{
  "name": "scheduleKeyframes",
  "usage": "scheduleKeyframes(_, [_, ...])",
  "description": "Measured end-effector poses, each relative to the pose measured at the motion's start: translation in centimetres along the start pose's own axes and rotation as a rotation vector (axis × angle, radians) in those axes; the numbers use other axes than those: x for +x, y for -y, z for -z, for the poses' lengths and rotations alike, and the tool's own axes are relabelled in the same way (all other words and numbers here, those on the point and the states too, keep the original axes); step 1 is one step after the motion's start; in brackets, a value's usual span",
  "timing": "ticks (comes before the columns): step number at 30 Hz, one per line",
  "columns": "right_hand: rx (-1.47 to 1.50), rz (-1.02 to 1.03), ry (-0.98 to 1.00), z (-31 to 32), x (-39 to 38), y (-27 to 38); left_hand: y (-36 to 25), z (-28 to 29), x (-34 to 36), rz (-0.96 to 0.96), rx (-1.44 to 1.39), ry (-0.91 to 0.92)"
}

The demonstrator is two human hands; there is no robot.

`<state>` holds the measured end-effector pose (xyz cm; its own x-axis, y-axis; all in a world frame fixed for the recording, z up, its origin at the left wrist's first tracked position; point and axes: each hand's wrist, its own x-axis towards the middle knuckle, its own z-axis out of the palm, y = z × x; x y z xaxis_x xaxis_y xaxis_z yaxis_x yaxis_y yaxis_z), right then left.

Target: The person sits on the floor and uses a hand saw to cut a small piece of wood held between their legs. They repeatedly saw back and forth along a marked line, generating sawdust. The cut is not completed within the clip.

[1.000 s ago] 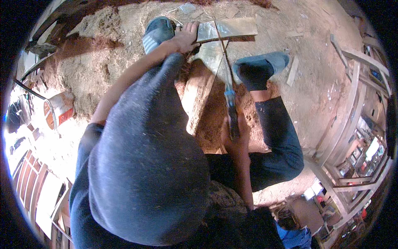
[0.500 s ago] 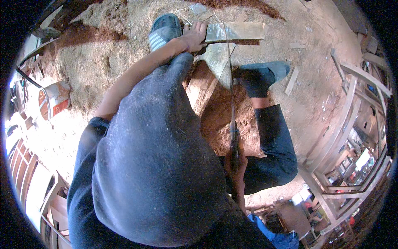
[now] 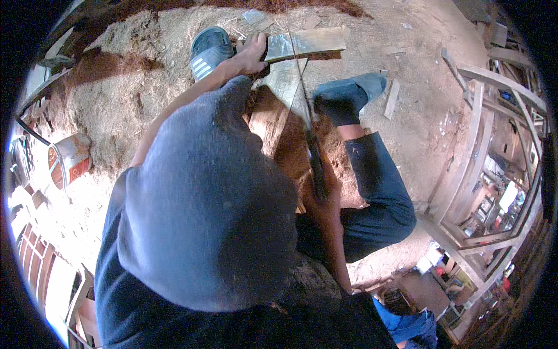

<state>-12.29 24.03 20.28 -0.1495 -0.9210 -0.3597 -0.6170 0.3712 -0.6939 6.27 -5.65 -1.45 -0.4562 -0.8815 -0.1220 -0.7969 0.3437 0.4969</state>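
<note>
My left hand (image 3: 251, 54) presses down and grips the left end of a short flat wooden board (image 3: 319, 41). The board lies crosswise on a thicker wooden block (image 3: 283, 78) on the ground. In my right hand (image 3: 325, 192) is the dark handle of a hand saw, closed in my fingers. The thin saw blade (image 3: 300, 78), seen nearly edge-on, runs forward across the board, right of my left hand. A striped slide sandal (image 3: 210, 51) is beside my left hand. My other foot (image 3: 343, 99), in a dark sock and slide, stands right of the block.
A rounded dark blue cloth (image 3: 203, 203) blocks much of the middle. On the dirt lie a wood strip (image 3: 391, 99) and reddish sawdust. A bucket (image 3: 72, 158) stands at the left. Wooden framing (image 3: 474, 128) rises at the right, with cluttered items beyond it.
My right hand has pushed the saw forward, bringing its handle closer to the board. The left hand stays on the board. The whole view has shifted slightly.
</note>
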Motion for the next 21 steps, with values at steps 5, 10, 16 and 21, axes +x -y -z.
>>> scheduleKeyframes(5, [0.088,0.048,-0.121,-1.5,-0.5,1.2,-1.4,0.1,-1.0,-0.068,0.117,0.170])
scheduleKeyframes(10, [0.591,-0.117,-0.118,-4.5,-2.3,1.4,-2.2,-0.3,-1.6,-0.210,0.194,0.159])
scheduleKeyframes(16, [0.927,-0.419,-0.068,-6.6,-2.7,0.3,-3.2,0.5,-2.1,-0.272,0.402,0.018])
scheduleKeyframes(21, [0.170,-0.108,-0.117,-5.7,-3.0,-1.3,-4.2,0.7,-1.1,-0.206,0.505,0.177])
